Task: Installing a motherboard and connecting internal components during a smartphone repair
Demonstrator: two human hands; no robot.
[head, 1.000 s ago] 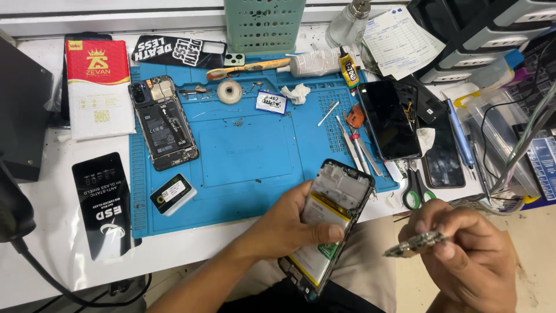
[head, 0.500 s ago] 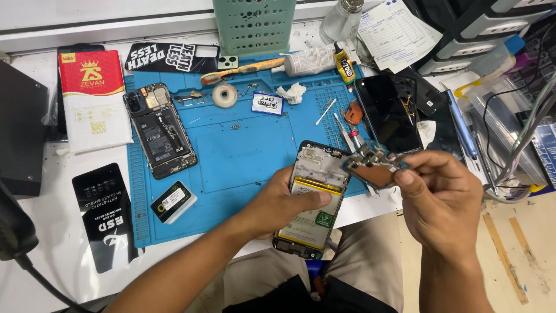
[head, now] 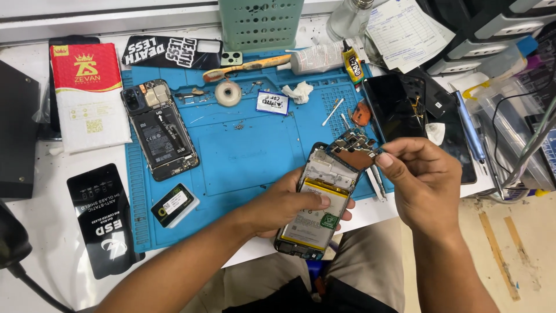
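Observation:
My left hand (head: 288,204) grips an opened phone (head: 319,203) from beneath, its yellow-edged battery facing up, over the near edge of the blue work mat (head: 243,156). My right hand (head: 421,178) pinches a small circuit board (head: 360,148) by its right end and holds it over the top of that phone. The board touches or hovers just above the phone's upper frame; I cannot tell which.
A second opened phone (head: 161,130) lies on the mat's left. A dark phone screen (head: 395,108), tweezers (head: 375,181), a tape roll (head: 228,93), a glue tube (head: 352,64), a small battery (head: 174,204), a green basket (head: 260,23) and boxes surround the mat.
My right hand has carried the circuit board up from beside my lap to the top of the phone. My left hand has lifted the phone closer to the mat's edge.

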